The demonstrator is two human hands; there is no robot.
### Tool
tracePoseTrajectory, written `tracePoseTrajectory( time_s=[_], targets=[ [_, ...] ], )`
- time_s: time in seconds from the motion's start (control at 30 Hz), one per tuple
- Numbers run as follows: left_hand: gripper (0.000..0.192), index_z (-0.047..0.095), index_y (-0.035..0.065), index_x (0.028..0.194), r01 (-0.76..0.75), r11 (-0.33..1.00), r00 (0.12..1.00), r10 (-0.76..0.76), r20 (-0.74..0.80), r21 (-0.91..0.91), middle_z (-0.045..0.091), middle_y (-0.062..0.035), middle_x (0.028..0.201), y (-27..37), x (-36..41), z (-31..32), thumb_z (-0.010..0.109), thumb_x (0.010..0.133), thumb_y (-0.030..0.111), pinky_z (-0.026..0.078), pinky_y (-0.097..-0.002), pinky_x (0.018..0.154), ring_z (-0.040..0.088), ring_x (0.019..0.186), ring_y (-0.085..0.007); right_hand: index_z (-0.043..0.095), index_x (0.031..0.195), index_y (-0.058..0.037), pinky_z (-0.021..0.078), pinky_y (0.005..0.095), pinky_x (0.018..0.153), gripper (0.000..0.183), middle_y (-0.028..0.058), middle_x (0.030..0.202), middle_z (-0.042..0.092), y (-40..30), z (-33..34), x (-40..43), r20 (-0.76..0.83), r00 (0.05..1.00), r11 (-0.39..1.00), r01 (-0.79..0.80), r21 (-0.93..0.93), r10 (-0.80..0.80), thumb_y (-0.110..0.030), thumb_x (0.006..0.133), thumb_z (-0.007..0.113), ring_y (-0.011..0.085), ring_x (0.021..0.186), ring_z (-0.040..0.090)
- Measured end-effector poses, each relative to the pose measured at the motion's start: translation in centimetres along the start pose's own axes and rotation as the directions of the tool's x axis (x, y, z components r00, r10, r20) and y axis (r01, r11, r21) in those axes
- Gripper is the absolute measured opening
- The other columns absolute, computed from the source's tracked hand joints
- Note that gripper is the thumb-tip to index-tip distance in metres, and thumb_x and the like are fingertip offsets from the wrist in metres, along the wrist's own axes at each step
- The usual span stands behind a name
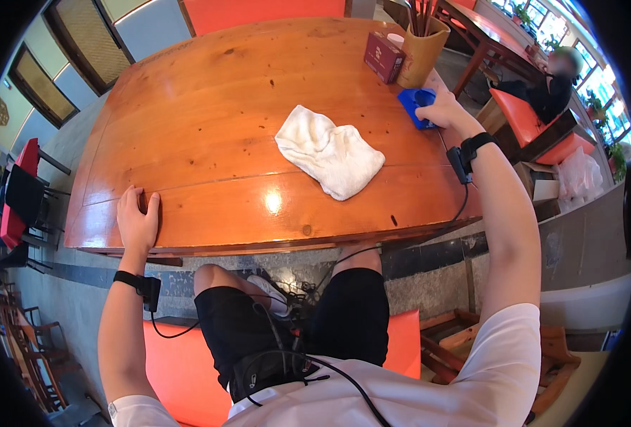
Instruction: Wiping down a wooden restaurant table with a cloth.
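Note:
My left hand [138,219] rests on the near left part of the wooden table [214,107], its thumb and fingers apart and nothing in it. At the table's right side, my right hand [443,111] grips a small blue container [416,107], whose lower part seems to touch the tabletop. Between my hands, nearer the right one, lies a crumpled white cloth [329,152]. Just beyond the blue container stand a wooden chopstick holder [422,56] with dark chopsticks in it and a dark red box [382,57].
A small white round object [395,39] is beside the red box. Cables run from both wrist straps, the right one past the table's near edge. A seated person [553,88] is at another table, back right. Plastic bags [579,173] lie right of the table.

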State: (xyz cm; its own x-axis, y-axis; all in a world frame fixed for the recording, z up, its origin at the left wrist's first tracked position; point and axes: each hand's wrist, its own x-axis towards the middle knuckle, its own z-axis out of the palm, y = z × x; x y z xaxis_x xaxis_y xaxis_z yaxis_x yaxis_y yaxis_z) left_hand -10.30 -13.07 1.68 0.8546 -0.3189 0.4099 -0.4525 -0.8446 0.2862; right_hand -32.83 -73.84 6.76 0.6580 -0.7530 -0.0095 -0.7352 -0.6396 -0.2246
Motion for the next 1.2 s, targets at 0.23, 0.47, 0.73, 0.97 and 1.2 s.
tracePoseTrajectory(
  time_s=[0.23,0.47,0.73,0.97,1.2],
  targets=[
    [0.042,0.060,-0.0005,0.110,-0.021,1.000,1.000,0.021,-0.008,-0.002,0.055,-0.0210,0.130,0.2,0.3,0.1,0.063,0.088,0.035,0.038,-0.0442,0.104,0.048,0.122,-0.0377,0.038,0.136,0.0081,0.0429,0.0374,0.103,0.094,0.0279,0.133,0.050,1.9,1.5,2.2,-0.090,0.980,0.978,0.186,0.092,-0.178,-0.041,0.064,0.076,0.0375,0.125,0.050],
    [0.041,0.060,-0.0004,0.110,-0.016,1.000,1.000,0.017,-0.025,0.020,0.055,-0.0210,0.130,-0.3,0.0,-0.1,0.064,0.087,0.033,0.037,-0.0449,0.104,0.048,0.122,-0.0378,0.037,0.134,0.0112,0.0443,0.0394,0.101,0.098,0.0270,0.131,0.051,-1.7,-0.5,2.0,-0.206,0.953,0.950,0.258,0.178,-0.221,-0.043,0.064,0.080,0.0371,0.119,0.055],
    [0.041,0.059,-0.0005,0.109,-0.022,1.000,0.999,0.022,-0.024,0.007,0.055,-0.0220,0.129,0.0,0.0,0.0,0.065,0.086,0.033,0.037,-0.0455,0.103,0.048,0.122,-0.0385,0.030,0.137,0.0115,0.0448,0.0347,0.100,0.090,0.0220,0.132,0.052,-1.3,0.0,6.8,-0.179,0.984,0.690,0.115,0.714,0.021,-0.016,0.070,0.084,0.0266,0.120,0.054],
    [0.041,0.059,0.0000,0.109,-0.025,1.000,0.999,0.025,-0.023,0.005,0.054,-0.0208,0.129,0.0,0.0,0.1,0.065,0.086,0.033,0.037,-0.0453,0.103,0.048,0.122,-0.0377,0.036,0.133,0.0105,0.0464,0.0344,0.097,0.084,0.0207,0.128,0.056,0.0,1.6,8.2,-0.312,0.950,0.803,0.174,0.570,0.015,-0.021,0.072,0.084,0.0264,0.116,0.057],
    [0.042,0.058,0.0003,0.110,-0.016,1.000,1.000,0.016,-0.024,-0.001,0.054,-0.0203,0.130,0.1,0.1,-0.1,0.065,0.086,0.034,0.036,-0.0454,0.103,0.047,0.123,-0.0373,0.042,0.128,0.0110,0.0470,0.0354,0.096,0.080,0.0252,0.122,0.059,-2.9,0.8,5.6,-0.305,0.947,0.825,0.094,0.557,0.098,-0.025,0.070,0.084,0.0309,0.115,0.059]
  ],
)
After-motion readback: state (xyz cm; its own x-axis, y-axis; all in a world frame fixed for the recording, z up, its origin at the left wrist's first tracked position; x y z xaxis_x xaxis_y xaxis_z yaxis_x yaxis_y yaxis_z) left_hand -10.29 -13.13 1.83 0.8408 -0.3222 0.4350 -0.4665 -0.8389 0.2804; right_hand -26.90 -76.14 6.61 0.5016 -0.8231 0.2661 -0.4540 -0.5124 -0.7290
